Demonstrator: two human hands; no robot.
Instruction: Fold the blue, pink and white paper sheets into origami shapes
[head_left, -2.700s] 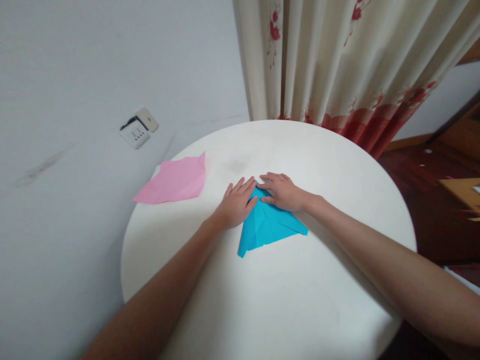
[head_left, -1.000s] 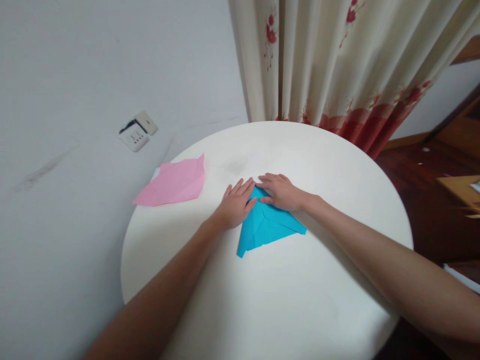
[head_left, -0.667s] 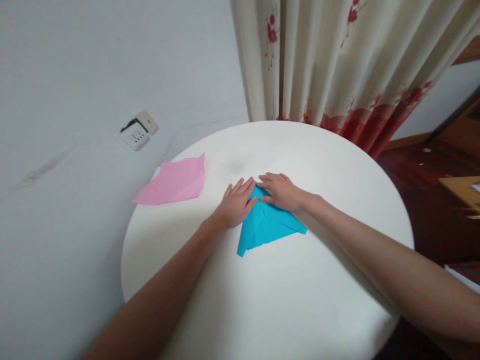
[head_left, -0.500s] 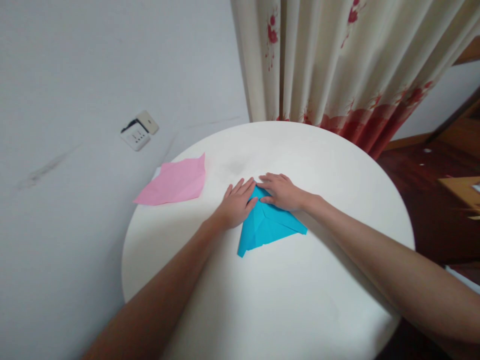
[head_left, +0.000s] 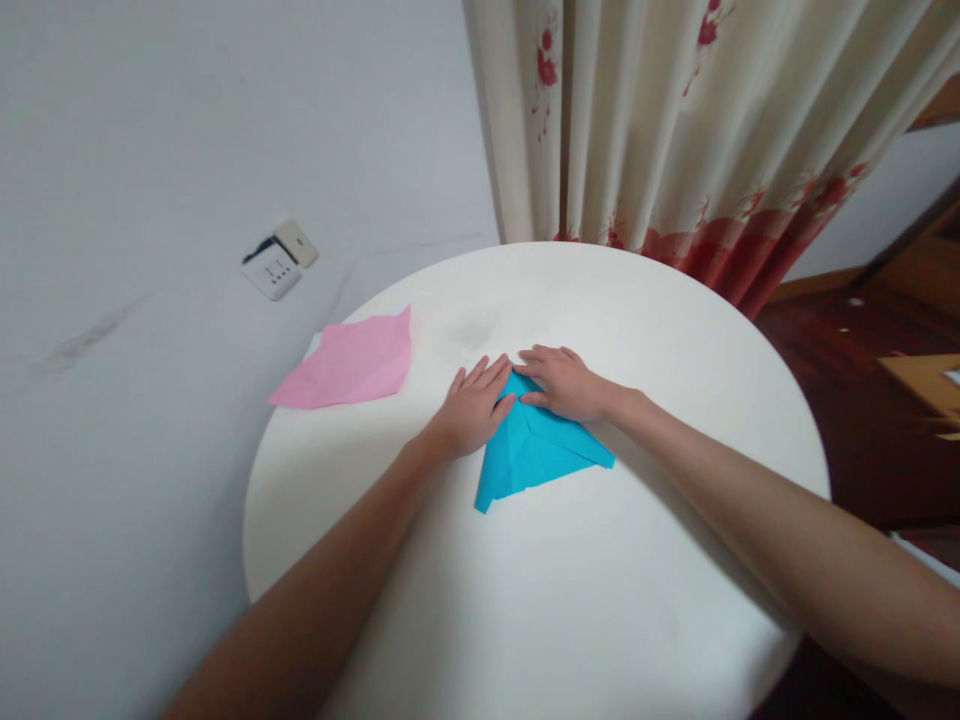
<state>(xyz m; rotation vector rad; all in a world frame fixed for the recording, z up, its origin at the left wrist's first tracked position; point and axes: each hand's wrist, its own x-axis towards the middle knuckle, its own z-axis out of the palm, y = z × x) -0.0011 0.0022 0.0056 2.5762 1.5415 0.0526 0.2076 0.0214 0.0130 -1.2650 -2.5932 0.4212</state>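
Both hands, left hand (head_left: 471, 410) and right hand (head_left: 564, 384), are pressing flat with fingers loosely spread on the folded blue paper (head_left: 534, 450) mid-table (head_left: 600, 600), 1 pink sheet (head_left: 346, 362) lying untouched, several folds already made.

— What lies at the far left of the round white table (head_left: 600, 620)?
— A pink paper (head_left: 349, 362), over the rim.
— Beyond?
— A wall socket (head_left: 279, 259); a red-flowered curtain (head_left: 675, 130) far right.

Head camera looks steeply down, near, onto the round table (head_left: 600, 620).
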